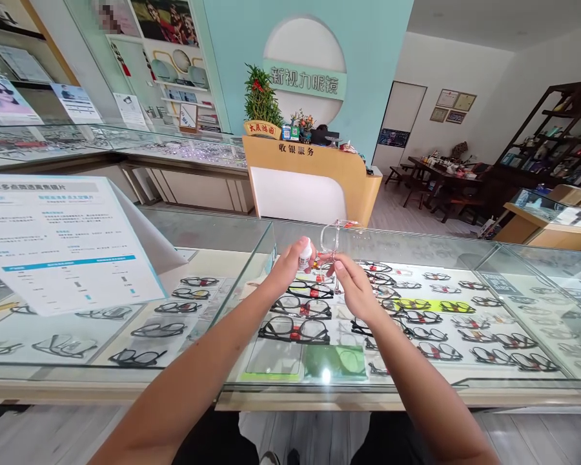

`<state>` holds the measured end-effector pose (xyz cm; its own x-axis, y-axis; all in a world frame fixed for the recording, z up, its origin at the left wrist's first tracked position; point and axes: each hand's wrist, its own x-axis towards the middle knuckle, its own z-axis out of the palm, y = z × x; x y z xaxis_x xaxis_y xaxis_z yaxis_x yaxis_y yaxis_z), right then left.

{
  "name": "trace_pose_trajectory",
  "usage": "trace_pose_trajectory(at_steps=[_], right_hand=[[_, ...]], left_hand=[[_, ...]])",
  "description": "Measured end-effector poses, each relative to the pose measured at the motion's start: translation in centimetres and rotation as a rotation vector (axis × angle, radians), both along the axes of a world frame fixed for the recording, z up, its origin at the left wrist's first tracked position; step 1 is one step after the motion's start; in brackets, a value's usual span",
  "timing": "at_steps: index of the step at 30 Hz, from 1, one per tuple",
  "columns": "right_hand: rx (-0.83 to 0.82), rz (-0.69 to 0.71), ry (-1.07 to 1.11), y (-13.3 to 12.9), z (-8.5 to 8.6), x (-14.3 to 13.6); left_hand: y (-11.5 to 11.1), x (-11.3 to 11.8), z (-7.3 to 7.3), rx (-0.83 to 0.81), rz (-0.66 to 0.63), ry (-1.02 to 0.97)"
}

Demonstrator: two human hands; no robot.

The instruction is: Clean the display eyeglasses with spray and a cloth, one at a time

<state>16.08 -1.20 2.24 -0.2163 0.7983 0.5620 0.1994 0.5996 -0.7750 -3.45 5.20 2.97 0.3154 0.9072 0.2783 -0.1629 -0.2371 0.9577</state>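
Both hands are held out over a glass display case (290,381). My left hand (293,259) is closed around a small clear bottle with a white top (305,252). Just right of it, my right hand (352,281) pinches a pair of clear-framed glasses (330,239), which are held up on edge with one lens rim above the fingers. The bottle and the glasses are close together; whether they touch I cannot tell. Rows of dark-framed glasses (294,330) lie under the glass below my hands.
A folded printed sign (77,245) stands on the counter at the left. More display cases (184,154) run along the back left. A wooden cashier desk (314,161) with a plant (261,97) stands beyond the counter. A dark table (440,177) is at the back right.
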Motion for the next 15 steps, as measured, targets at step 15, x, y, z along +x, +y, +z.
trace_pose_trajectory(at_steps=[15], right_hand=[[0.002, 0.094, -0.020, -0.3, -0.1, -0.5]], left_hand=[[0.8, 0.0, -1.8, -0.025, 0.042, 0.080]])
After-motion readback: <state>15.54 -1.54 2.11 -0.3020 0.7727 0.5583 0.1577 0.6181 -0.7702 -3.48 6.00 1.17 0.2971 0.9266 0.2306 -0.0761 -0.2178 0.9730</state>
